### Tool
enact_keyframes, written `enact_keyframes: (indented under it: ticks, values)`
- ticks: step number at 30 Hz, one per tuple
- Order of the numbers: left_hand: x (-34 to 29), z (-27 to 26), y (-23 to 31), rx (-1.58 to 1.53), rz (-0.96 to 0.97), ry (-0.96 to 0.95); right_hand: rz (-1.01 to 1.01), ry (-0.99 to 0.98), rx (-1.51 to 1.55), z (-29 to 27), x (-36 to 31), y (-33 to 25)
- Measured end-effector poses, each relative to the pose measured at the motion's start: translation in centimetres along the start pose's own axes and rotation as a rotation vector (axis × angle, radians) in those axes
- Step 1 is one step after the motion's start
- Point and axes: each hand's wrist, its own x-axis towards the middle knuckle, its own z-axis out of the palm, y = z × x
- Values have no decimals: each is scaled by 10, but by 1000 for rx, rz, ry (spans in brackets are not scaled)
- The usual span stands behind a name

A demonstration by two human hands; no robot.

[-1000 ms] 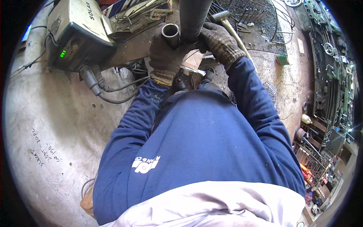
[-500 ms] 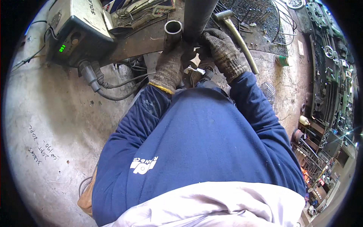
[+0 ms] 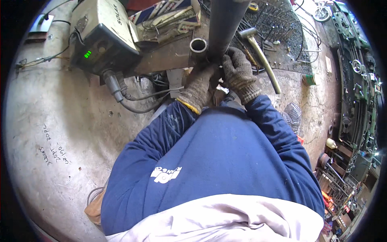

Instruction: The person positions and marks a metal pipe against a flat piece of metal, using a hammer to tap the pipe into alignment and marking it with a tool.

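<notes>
Both my hands wear knitted brown-grey work gloves and meet just below the foot of a thick dark upright pipe [image 3: 226,28]. My left hand [image 3: 197,86], its cuff edged in yellow, reaches in under a short open-ended pipe [image 3: 198,46]; its fingertips are hidden in shadow beside the thick pipe. To the right of that pipe's foot is my right hand [image 3: 240,76], with its fingers bent and close together. Whatever lies between the hands is too dark and covered to name. A hammer [image 3: 260,56] with a pale handle lies right of my right hand.
At the left stands a welding machine [image 3: 105,40] with a lit green display and thick cables [image 3: 141,107]. Behind it, an opened carton [image 3: 169,22] holds thin rods. Dark metal bits [image 3: 274,24] cover the bench at the back right; a green tin [image 3: 309,79] is on the floor.
The whole view has shifted, so the scene sits lower and further right. My left hand's fingers have moved right, toward the thick pipe's foot, and both hands are closer together.
</notes>
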Motion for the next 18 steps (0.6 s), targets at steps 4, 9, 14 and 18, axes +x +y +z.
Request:
enact_keyframes:
  ticks: [4,9,14,18]
  values:
    - [-2,4,9,91,-112,166,-44,-53,48,-6,3,-10]
    - [15,-13,-3,78,-166,-19,-138,-109,12,-14,11,16]
    - [-7,-23,4,1030,353,-130,183,-528,13,-55,3,-10]
    - [-3,-51,-5,1002,427,-46,384,-659,18,-77,-28,-31]
